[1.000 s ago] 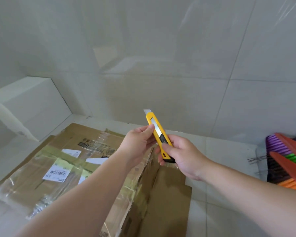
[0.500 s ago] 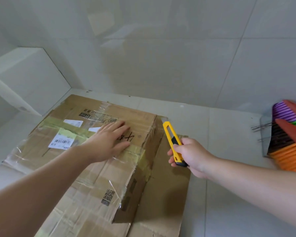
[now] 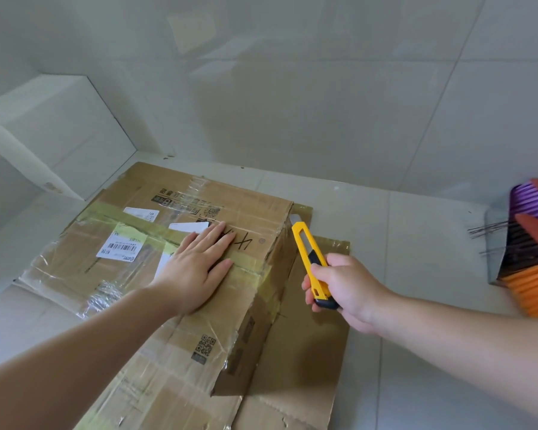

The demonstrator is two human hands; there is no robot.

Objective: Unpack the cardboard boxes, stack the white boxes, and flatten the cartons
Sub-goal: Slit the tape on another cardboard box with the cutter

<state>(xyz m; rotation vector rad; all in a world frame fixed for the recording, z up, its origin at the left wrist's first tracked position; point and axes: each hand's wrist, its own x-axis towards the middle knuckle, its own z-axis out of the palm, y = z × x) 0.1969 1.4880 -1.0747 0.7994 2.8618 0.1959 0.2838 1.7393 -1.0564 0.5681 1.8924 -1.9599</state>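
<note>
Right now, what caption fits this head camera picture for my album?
Left hand flat on taped cardboard box, right hand holding yellow utility knife.

Left hand flat on carton; right hand grips knife.

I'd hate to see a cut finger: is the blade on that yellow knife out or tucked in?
Out. A short silver blade tip shows beyond the nose of the yellow utility knife, beside the taped brown cardboard carton.

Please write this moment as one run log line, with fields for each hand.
left hand: flat on cardboard carton | right hand: grips yellow utility knife, blade at carton's right edge | carton: still taped
</note>
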